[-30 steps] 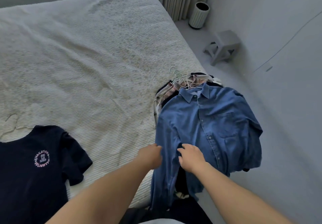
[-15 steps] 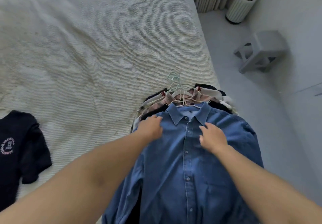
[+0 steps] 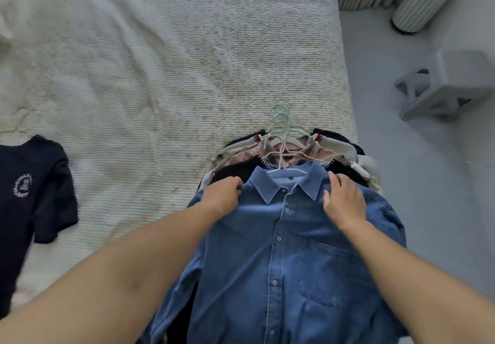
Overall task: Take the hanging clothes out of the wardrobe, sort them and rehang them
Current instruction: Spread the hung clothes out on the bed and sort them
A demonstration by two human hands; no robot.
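I'm sorting: my left hand grips the denim shirt atop the pile on the bed, my right hand lies loosely on its other shoulder; next, I'd lift it off.

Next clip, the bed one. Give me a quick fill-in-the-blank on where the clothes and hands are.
1. Both hands, left hand and right hand, are at the shoulders of the ____ denim shirt.
2. The denim shirt lies on ____ of the clothes pile.
3. The navy T-shirt lies to the pile's ____.

Missing words: blue; top; left

Bare bedspread left of hangers
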